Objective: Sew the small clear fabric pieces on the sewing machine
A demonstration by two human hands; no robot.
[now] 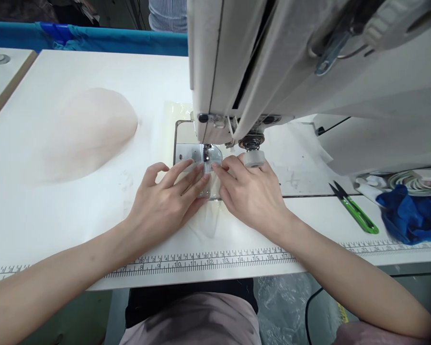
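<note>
A thin see-through piece of material (209, 220) lies under the needle area of a white sewing machine (230, 72) and hangs toward the table's front edge. My left hand (167, 196) rests on it with fingers spread, their tips just left of and in front of the presser foot (206, 152). To the right of the foot, my right hand (249, 191) has its fingers bent together, thumb side against the material; the edge appears pinched there. The metal needle plate (188, 152) shows between and behind the fingers.
A sheer beige rounded piece (96, 129) lies on the white table at left. Green thread snips (359, 213) and a crumpled blue cloth (413, 215) lie at right. A printed ruler (194, 261) runs along the front edge. A blue fabric-covered bar (122, 40) borders the back.
</note>
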